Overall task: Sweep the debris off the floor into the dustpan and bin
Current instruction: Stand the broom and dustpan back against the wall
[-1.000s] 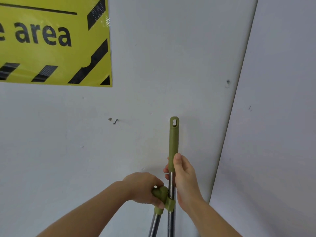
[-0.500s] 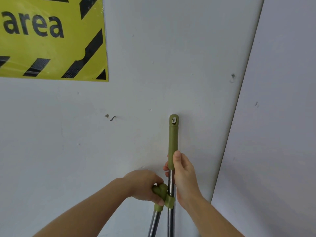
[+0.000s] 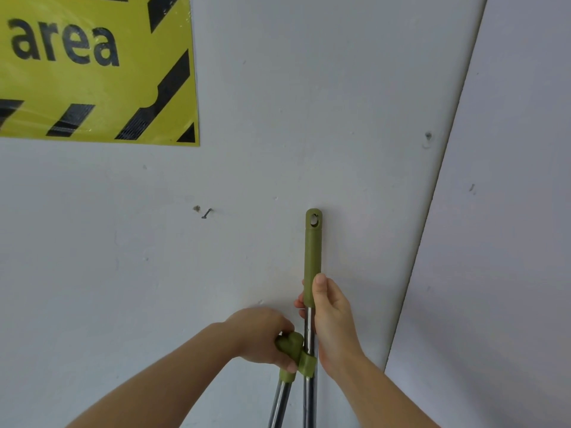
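A broom handle with an olive-green grip and a hanging hole at its top stands upright against the white wall. My right hand is wrapped around the lower end of that grip. Left of it, my left hand holds the green top of the dustpan handle, which is clipped to the broom's chrome pole. Both chrome poles run down out of the frame. Broom head, dustpan, floor and debris are all out of sight.
A bent nail sticks out of the wall left of the handles. A yellow and black sign reading "area" hangs at the upper left. A wall corner runs down on the right.
The broom's top hole sat over a wall hook half a second ago and now shows empty. The view has shifted slightly. Both hands keep the same grips.
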`<state>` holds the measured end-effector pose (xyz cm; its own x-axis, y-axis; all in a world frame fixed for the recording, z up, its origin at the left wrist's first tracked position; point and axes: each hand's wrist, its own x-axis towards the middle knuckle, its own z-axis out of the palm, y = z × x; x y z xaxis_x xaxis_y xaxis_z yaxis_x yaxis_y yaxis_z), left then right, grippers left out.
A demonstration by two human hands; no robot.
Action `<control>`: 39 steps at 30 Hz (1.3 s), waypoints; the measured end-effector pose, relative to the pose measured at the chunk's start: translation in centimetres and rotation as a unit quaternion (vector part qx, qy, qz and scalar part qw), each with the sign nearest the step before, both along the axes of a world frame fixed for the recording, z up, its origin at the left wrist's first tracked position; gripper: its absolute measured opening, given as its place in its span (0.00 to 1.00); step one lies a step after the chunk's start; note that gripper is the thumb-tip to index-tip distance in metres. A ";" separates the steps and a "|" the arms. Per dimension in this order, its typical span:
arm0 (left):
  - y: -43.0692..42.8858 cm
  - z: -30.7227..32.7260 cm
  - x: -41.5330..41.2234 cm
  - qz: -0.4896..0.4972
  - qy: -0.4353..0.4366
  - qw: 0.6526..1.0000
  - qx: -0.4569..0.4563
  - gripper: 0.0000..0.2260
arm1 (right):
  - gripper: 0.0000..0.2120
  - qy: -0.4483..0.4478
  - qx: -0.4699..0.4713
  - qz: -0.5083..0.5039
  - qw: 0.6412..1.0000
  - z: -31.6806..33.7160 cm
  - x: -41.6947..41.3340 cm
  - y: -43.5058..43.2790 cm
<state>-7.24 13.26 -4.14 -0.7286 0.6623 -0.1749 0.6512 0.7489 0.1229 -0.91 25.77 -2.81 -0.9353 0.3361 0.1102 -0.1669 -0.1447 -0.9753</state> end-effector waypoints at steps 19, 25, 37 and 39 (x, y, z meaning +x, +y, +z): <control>0.1 0.5 1.2 -0.003 0.093 0.995 -0.034 0.21 | 0.20 0.006 0.037 -0.016 0.999 -0.2 0.0 0.3; 0.3 1.4 1.7 -0.003 0.111 0.993 -0.034 0.21 | 0.21 0.008 0.056 -0.021 0.998 -0.1 0.1 0.4; 0.3 3.6 2.2 0.064 0.134 0.987 0.059 0.22 | 0.21 -0.013 0.039 -0.014 0.999 0.2 0.3 0.2; 0.4 4.4 2.1 0.099 0.138 0.982 0.085 0.22 | 0.20 -0.014 0.035 -0.014 0.999 0.2 0.2 0.1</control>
